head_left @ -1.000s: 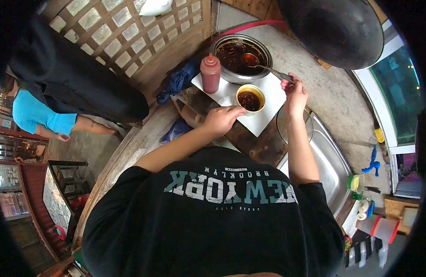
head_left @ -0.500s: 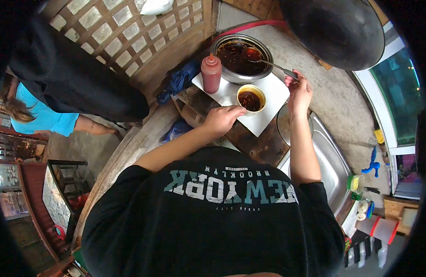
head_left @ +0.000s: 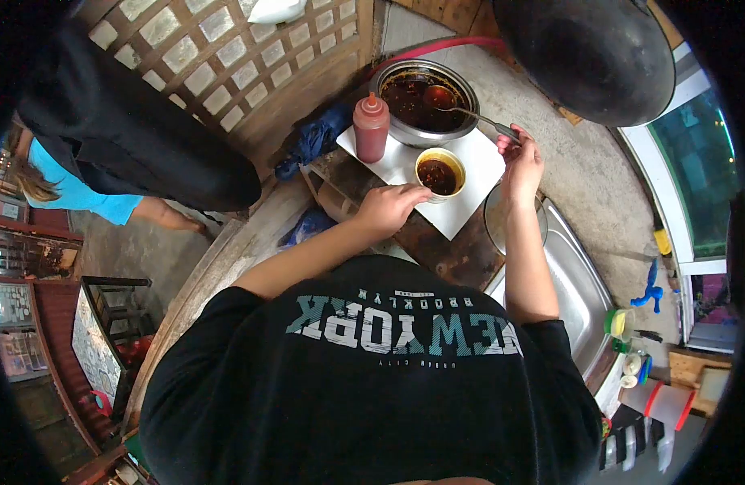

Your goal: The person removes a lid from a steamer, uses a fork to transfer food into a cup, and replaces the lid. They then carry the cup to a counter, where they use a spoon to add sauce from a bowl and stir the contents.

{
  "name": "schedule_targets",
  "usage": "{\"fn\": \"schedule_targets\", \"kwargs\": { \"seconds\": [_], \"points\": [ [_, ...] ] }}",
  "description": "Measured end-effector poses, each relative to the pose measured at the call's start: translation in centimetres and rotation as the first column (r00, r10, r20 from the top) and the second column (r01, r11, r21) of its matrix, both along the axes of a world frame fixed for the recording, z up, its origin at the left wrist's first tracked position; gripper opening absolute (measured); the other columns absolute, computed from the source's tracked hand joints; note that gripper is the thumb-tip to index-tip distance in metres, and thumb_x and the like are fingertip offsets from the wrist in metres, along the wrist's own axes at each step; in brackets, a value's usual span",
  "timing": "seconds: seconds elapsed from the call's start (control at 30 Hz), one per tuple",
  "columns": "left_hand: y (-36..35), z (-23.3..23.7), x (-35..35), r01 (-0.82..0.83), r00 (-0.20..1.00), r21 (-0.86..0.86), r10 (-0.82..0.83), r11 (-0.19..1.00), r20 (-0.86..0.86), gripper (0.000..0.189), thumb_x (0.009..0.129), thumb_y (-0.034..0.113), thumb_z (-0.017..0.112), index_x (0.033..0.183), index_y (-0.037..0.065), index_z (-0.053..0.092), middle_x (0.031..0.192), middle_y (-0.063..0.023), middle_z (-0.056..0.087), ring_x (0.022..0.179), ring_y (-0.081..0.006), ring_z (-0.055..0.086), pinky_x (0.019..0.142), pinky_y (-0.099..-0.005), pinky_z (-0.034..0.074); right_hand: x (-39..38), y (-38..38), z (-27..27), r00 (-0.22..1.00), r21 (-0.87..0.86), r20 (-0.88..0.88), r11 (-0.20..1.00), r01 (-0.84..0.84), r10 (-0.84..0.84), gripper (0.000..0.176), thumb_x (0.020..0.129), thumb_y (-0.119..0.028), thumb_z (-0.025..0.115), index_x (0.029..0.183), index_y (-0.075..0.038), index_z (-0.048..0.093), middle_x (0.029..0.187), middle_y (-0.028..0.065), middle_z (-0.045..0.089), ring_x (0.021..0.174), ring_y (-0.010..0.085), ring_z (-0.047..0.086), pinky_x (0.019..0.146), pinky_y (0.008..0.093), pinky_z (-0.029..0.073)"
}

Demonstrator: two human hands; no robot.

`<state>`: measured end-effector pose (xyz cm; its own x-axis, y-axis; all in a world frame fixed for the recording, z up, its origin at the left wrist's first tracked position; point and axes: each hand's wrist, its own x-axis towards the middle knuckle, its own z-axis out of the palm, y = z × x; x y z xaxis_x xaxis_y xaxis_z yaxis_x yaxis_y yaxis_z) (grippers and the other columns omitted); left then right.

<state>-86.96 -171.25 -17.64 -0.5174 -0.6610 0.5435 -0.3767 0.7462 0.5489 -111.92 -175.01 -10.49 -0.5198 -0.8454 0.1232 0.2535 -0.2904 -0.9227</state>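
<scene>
Your right hand point(head_left: 522, 166), grip closed round the ladle point(head_left: 439, 99), has edged slightly rightward, its bowl still over the sauce pot point(head_left: 429, 138); left hand point(head_left: 391, 208) touches the paper cup point(head_left: 445, 196), grip unclear.

Black shirt point(head_left: 364, 404): "NEW YORK" in large white and teal letters; smaller "BROOKLYN"; tiny "URBAN CITY"; all upside down to camera; boxed print point(head_left: 410, 293) beside "BROOKLYN" too small to read

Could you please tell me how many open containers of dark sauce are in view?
2: the metal pot, farther from the person, and the smaller yellow-rimmed cup, nearer, with the left hand touching its side. Others may be hidden.
</scene>
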Motion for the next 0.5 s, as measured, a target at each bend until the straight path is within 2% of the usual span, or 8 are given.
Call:
{"fn": "schedule_targets", "kwargs": {
  "seconds": [0.5],
  "points": [
    [0.3,1.0,0.2,-0.009,0.999,0.032,0.008,0.999,0.035,0.017,0.090,0.019,0.054,0.102,0.012,0.064,0.097,-0.0074,0.068,0.079,-0.0252,0.067,0.066,-0.0367,0.054,0.1,0.2,-2.0,1.000,0.054,0.005,0.998,-0.011,0.011,0.027,0.094,-0.013,0.043,0.107,0.006,0.058,0.077,0.0131,0.063,0.065,0.0169,0.059,0.064,0.0272,0.049]
  ]
}}
